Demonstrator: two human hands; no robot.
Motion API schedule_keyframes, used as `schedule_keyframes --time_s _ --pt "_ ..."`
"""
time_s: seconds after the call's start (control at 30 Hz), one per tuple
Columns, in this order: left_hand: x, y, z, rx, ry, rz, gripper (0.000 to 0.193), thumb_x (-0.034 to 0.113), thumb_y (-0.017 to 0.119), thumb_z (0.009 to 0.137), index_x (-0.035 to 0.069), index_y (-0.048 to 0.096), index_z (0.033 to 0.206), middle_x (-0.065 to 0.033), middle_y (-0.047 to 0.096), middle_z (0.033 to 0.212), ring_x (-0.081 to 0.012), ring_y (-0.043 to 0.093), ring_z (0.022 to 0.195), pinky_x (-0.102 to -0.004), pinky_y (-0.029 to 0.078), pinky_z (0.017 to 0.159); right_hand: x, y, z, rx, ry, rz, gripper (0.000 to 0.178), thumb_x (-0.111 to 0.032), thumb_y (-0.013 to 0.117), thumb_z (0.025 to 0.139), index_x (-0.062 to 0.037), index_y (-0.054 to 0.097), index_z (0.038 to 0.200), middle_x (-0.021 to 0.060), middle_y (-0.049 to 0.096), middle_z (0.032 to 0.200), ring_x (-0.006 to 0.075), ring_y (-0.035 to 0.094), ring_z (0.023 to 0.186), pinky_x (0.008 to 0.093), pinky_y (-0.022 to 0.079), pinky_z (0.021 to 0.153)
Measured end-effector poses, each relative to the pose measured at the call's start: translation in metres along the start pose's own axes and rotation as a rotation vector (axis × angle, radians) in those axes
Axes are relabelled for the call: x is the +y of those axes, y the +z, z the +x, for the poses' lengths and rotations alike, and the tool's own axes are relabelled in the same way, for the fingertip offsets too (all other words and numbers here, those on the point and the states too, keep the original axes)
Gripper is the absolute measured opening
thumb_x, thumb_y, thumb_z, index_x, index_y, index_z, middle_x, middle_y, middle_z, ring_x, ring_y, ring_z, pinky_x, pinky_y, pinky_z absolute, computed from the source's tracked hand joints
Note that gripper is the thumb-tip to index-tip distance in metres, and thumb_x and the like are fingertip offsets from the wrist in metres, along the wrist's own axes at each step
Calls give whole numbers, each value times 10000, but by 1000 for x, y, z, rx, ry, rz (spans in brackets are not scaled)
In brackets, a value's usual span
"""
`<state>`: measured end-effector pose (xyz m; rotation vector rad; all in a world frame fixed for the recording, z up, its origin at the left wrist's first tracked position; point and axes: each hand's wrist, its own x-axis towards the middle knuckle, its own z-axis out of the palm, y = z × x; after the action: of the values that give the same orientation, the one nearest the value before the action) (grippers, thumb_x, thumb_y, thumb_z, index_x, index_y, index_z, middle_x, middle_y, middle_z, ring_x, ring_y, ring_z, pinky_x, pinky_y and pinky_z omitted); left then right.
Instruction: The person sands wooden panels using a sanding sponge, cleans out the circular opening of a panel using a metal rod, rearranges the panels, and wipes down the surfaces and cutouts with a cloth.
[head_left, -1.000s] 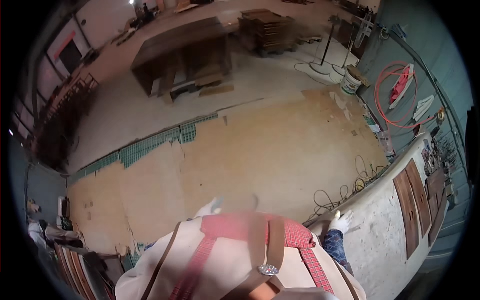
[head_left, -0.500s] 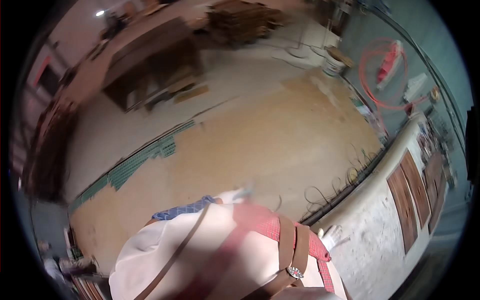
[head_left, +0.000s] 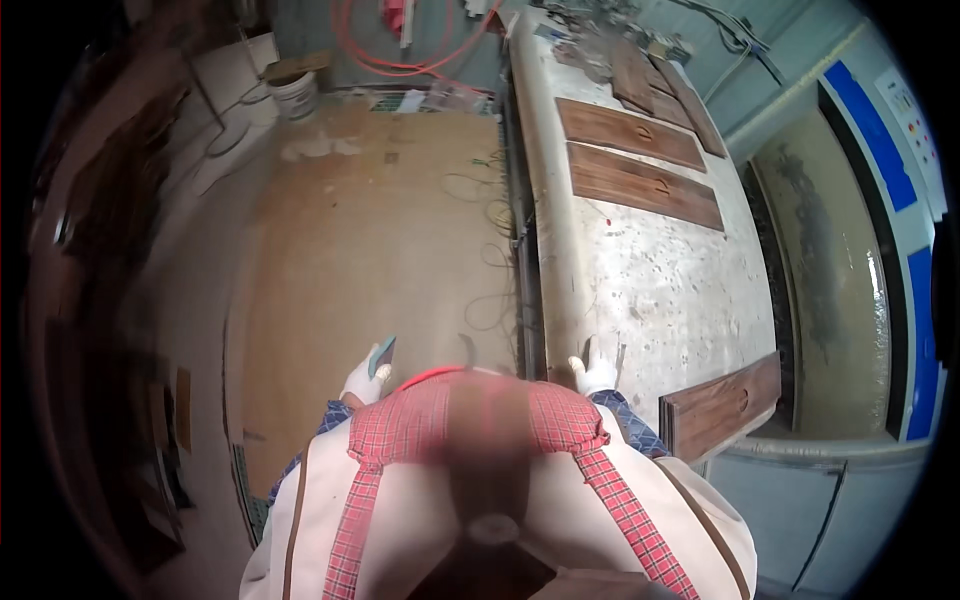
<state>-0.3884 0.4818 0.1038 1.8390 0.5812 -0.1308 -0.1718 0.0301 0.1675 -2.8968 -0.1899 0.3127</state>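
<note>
My left hand (head_left: 362,382), in a white glove, is closed around a flat teal-and-dark piece (head_left: 384,355) that sticks up past the fingers; its kind is unclear. On the near left edge of the pale, stained table (head_left: 640,280) rests my right hand (head_left: 597,374), also gloved. Its thumb and forefinger are apart and stretched out. Against its outer side lies a thin, dark, pointed strip (head_left: 621,362); whether the fingers touch it I cannot tell. To the right of that hand, a stack of dark wooden boards (head_left: 722,408) lies at the table's near end.
Two brown boards (head_left: 645,187) with curved marks lie farther up the table, with more planks (head_left: 660,90) beyond. Loose cables (head_left: 490,255) run along the table's left side on the tan floor (head_left: 370,230). A white bucket (head_left: 293,97) stands far left. Right stands a blue-and-white framed machine (head_left: 890,150).
My view has swung right, so the table is now in the middle right. Both hands now show clearly in front of my apron; the left still holds the flat piece.
</note>
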Motion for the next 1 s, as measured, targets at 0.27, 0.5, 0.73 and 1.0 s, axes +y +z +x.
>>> schedule_keyframes --time_s 0.27,0.5,0.73,1.0 --pt "28 44 121 -212 -96 82 673 337 626 981 37 365 1525 -193 495 1491 -279 481 1382 -333 373 1127 10 18 126 143 246 676 688 -240 638 962 15 334 1523 215 507 1454 285 505 1332 359 398 1101" --pt "140 58 243 -194 -58 151 725 366 651 981 17 336 1533 -185 582 1397 -230 553 1289 -311 412 1071 3 -40 299 217 130 281 722 -415 580 956 3 369 1506 283 402 1513 422 352 1417 444 290 1175" --pt "262 111 343 -223 91 -130 679 285 621 1006 -35 325 1526 -160 530 1451 -184 512 1299 -291 384 1091 103 -77 479 275 114 -122 708 -521 549 951 -65 432 1480 210 458 1494 361 408 1391 455 341 1147" --pt "301 160 428 -251 692 594 681 184 672 911 -15 384 1496 -254 462 1483 -387 456 1373 -416 355 1154 160 -66 530 510 98 -124 542 -465 605 930 -92 587 1322 194 650 1165 376 603 1091 477 474 946"
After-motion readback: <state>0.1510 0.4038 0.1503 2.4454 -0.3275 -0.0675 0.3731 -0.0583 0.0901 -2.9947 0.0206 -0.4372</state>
